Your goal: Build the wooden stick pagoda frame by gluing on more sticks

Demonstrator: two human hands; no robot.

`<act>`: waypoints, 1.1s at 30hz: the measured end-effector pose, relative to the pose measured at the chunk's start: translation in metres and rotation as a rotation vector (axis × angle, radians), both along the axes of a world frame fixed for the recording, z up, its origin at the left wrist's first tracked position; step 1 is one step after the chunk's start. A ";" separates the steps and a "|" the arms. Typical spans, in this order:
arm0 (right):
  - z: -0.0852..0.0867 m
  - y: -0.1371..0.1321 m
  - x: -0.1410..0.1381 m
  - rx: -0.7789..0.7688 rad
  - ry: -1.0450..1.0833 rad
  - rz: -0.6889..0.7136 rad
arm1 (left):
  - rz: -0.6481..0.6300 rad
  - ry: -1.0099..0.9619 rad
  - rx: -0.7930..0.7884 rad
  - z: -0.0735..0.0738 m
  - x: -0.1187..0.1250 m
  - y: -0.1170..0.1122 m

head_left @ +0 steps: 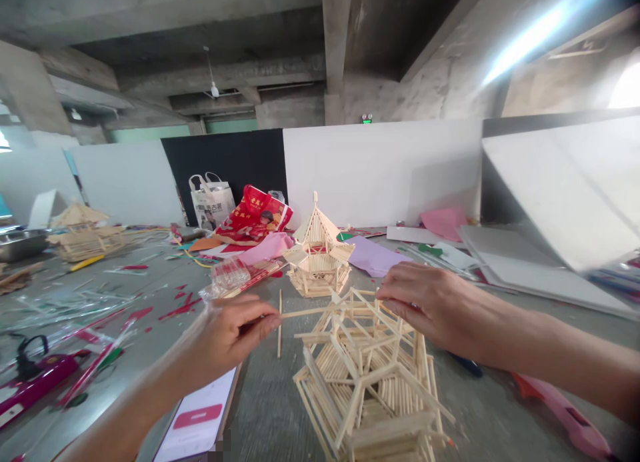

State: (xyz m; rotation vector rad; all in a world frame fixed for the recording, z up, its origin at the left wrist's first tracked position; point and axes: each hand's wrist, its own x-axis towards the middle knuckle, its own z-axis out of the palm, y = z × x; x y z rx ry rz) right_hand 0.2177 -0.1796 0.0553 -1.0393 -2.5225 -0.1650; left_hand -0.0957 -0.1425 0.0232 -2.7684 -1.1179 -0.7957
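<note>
A pavilion-like model of thin wooden sticks (367, 382) stands on the table right in front of me. My left hand (245, 329) is closed, pinching one end of a thin wooden stick (305, 312); the stick's far end reaches the model's upper left frame. At the model's upper right rim, my right hand (425, 305) is closed on the frame, its fingertips partly hidden. A loose stick (279, 339) lies on the table just beside my left fingertips. Farther back stands a second stick pavilion (319, 255) with a pointed roof.
A phone (200, 415) lies below my left forearm. Left are a magenta power strip (40, 385) and plastic wrappers (75, 309). A pink tool (570, 412) lies under my right forearm. Behind are a red bag (255, 215), purple paper (375, 255) and white boards (540, 269).
</note>
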 end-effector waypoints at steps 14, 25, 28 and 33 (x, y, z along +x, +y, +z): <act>-0.002 -0.004 0.009 0.053 -0.022 -0.046 | 0.001 0.019 -0.079 -0.001 -0.001 0.006; 0.002 -0.008 0.012 0.014 -0.031 -0.078 | -0.037 0.047 -0.101 -0.006 -0.005 0.014; -0.001 -0.007 0.013 0.015 -0.027 -0.077 | -0.044 0.043 -0.108 -0.007 -0.005 0.014; -0.002 -0.006 0.011 0.022 -0.012 -0.073 | -0.045 0.052 -0.107 -0.008 -0.006 0.014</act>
